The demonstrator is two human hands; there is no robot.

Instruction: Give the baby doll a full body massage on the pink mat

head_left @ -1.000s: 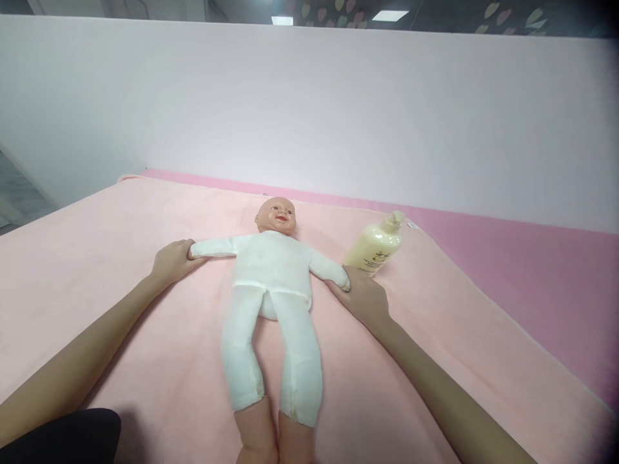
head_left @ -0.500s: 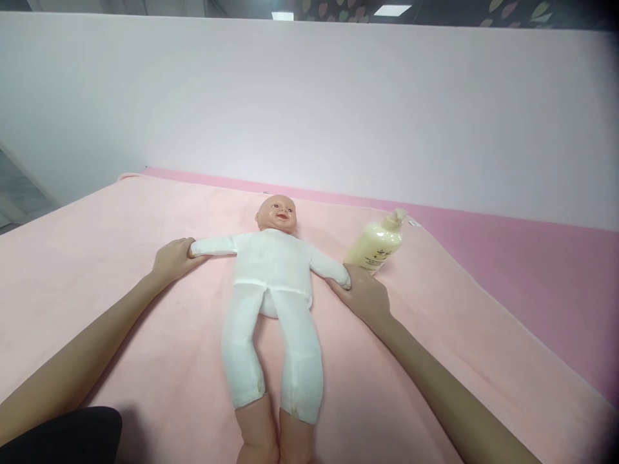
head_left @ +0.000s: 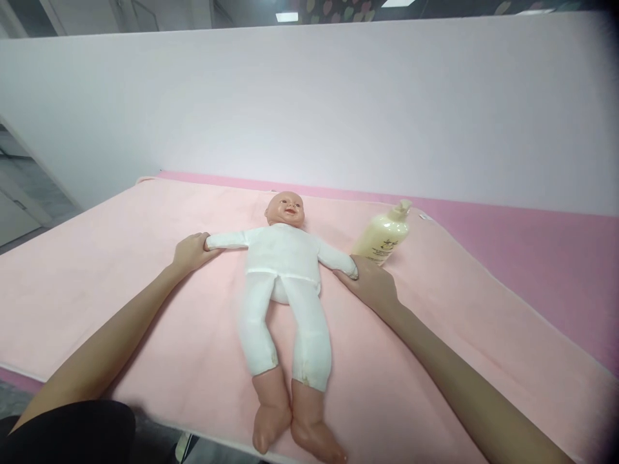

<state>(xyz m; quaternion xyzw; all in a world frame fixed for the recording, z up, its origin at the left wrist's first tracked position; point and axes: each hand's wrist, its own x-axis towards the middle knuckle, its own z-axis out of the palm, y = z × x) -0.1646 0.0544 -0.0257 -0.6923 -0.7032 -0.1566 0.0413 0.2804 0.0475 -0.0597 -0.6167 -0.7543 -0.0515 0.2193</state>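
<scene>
A baby doll (head_left: 284,254) with a white cloth body lies on its back, face up, arms stretched out to both sides and bare feet toward me. My left hand (head_left: 192,251) is closed round the end of the doll's arm on the left. Round the end of its other arm, my right hand (head_left: 373,282) is closed too. Just beyond my right hand stands a pale yellow pump bottle (head_left: 383,233), its lower part partly hidden by that hand. The doll's own hands are mostly covered by my fingers.
A light pink blanket (head_left: 159,361) covers most of the pink table (head_left: 546,258). Behind it rises a white partition (head_left: 309,103). The near table edge shows below the doll's feet, with grey floor beyond.
The camera view has shifted, so the doll's feet and the near table edge now show. Both hands keep their hold on the doll's arms, and the doll's pose looks the same.
</scene>
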